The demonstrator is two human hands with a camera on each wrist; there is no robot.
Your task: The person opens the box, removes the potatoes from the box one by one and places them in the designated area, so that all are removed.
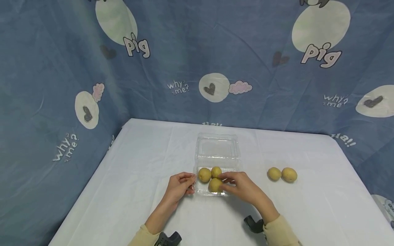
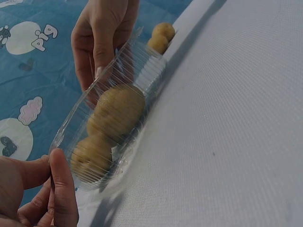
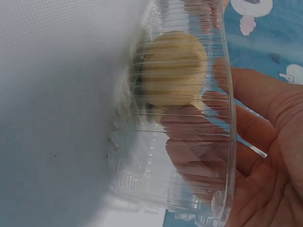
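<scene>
Head view: pinching the box (image 1: 217, 147) with left hand (image 1: 180, 186), seemingly to steady it; reaching among potatoes (image 1: 204, 175) with right hand (image 1: 242, 185) half-curled, impossible to tell whether gripping.

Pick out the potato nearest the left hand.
The leftmost potato in the clear container, by the left hand; the other four lie farther right.
</scene>
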